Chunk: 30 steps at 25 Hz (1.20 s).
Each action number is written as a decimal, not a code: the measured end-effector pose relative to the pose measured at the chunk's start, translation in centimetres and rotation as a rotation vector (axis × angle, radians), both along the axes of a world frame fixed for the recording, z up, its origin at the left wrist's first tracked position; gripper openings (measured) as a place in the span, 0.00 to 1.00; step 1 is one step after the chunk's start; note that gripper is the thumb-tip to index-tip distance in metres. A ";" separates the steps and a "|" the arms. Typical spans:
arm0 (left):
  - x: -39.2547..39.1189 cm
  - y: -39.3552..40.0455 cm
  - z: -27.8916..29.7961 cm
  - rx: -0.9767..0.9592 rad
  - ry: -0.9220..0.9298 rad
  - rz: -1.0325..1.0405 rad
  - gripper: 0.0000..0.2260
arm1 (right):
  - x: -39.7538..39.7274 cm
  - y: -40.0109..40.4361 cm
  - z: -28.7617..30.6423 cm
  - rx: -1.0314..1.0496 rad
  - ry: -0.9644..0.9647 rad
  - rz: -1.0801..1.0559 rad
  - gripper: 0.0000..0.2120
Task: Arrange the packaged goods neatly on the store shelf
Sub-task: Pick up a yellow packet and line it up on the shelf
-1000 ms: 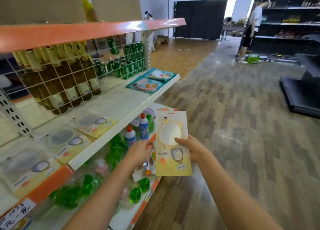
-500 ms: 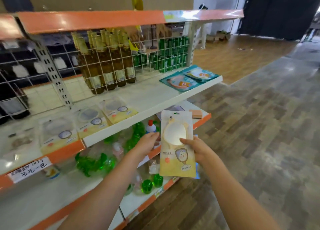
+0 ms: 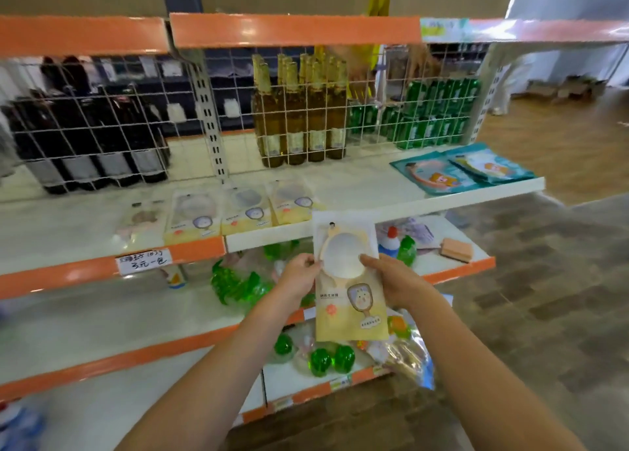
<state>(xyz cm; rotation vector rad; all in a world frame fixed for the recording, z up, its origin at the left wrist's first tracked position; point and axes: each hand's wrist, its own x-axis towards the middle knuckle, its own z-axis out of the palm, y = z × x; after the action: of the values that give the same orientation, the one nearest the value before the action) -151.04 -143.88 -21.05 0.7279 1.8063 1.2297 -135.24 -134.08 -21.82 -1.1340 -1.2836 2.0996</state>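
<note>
A flat yellow-and-white package (image 3: 350, 301) with a round white window is held upright in front of the shelf. My left hand (image 3: 299, 277) pinches its left edge and my right hand (image 3: 394, 282) grips its right edge. On the middle white shelf (image 3: 374, 209), just above and left of it, three matching yellow packages (image 3: 245, 209) lie flat in a row, with a paler pack (image 3: 143, 219) to their left. Two teal packages (image 3: 459, 171) lie at the shelf's right end.
Behind a wire grid stand amber bottles (image 3: 299, 117), green cans (image 3: 432, 113) and dark bottles (image 3: 85, 137). The lower shelves hold green plastic items (image 3: 238, 284), small bottles (image 3: 391, 243) and an orange sponge (image 3: 456, 250). A handwritten price tag (image 3: 143, 261) sits on the orange rail. Wood-pattern floor lies to the right.
The view has turned left to face the shelf squarely. My left hand moved onto the package's left edge and both hands now hold it closer to the middle shelf.
</note>
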 end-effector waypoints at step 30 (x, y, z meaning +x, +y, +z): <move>-18.3 1.9 5.2 0.050 -0.048 0.430 0.03 | -14.0 4.8 3.7 1.288 -0.722 0.337 0.13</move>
<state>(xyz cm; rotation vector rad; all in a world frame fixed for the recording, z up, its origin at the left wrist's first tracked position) -169.39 -141.97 -15.88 0.3379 1.9598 1.5570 -149.22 -129.24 -18.11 -1.0155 -2.6510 0.5195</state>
